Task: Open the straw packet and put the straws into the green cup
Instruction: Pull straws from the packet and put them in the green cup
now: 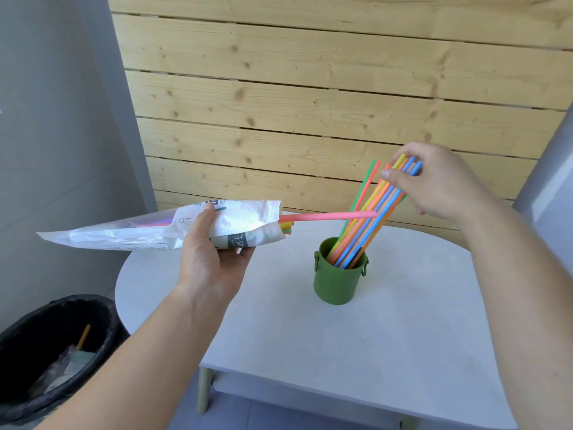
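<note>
The left hand (207, 259) grasps the straw packet (133, 232) near its open end, thumb on top and fingers (240, 252) curled beneath, holding it roughly level above the tabletop (387, 352). The right hand (434, 184) pinches the upper ends of the straws (369, 218). Their lower ends stand in the green cup (336, 282), and the bundle leans up and to the right toward those fingers. The cup stands on the tabletop, below and between the two sets of fingers. One pink straw (328, 216) projects from the packet mouth, just right of the left fingers, and its tip reaches the leaning bundle. More straw ends show inside the packet mouth. Near the left thumb the packet carries a dark label band with pale characters and line drawings; the text is too small to read. Below and left of the left fingers stands a bin (93, 305) lined with a black bag and holding waste. A wooden plank wall (310, 88) rises behind the right fingers.
</note>
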### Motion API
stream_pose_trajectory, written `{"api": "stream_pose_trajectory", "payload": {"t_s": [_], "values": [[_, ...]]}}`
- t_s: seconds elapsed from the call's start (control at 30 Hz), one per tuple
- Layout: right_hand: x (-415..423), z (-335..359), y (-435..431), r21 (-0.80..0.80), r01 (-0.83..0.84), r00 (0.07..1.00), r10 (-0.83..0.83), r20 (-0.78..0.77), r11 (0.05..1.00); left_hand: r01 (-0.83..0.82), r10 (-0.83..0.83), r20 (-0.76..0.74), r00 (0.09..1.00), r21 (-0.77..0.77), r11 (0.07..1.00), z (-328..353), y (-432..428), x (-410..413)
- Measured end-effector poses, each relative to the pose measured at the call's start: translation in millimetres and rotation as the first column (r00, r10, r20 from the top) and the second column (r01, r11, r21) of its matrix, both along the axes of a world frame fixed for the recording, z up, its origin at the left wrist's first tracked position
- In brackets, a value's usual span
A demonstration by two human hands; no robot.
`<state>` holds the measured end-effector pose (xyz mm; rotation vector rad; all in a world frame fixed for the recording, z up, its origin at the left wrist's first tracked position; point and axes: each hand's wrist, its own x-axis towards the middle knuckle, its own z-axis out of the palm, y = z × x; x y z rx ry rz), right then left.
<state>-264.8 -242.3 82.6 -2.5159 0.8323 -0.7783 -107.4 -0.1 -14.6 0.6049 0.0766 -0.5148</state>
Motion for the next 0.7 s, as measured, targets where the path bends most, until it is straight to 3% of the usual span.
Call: {"api": "stream_pose_trajectory", "payload": {"t_s": [0.33,0.6,0.7], "values": [[23,-20,-1,0.14,0.005,0.981,-0.032,0.189,0.99,0.021,-0.021,0.003,1.0,0.029,0.999,0,-2,-1],[14,-17,10,-0.051,0.204,0.914,-0.172,0.367,0.978,0.024,-0.024,-0.008,1.0,0.025,0.999,4,0,-4],[5,-17,34,-0.027,0.177,0.942,-0.161,0.296,0.984,0.023,-0.023,-0.007,1.0,0.009,1.0,7,1,-4]]}}
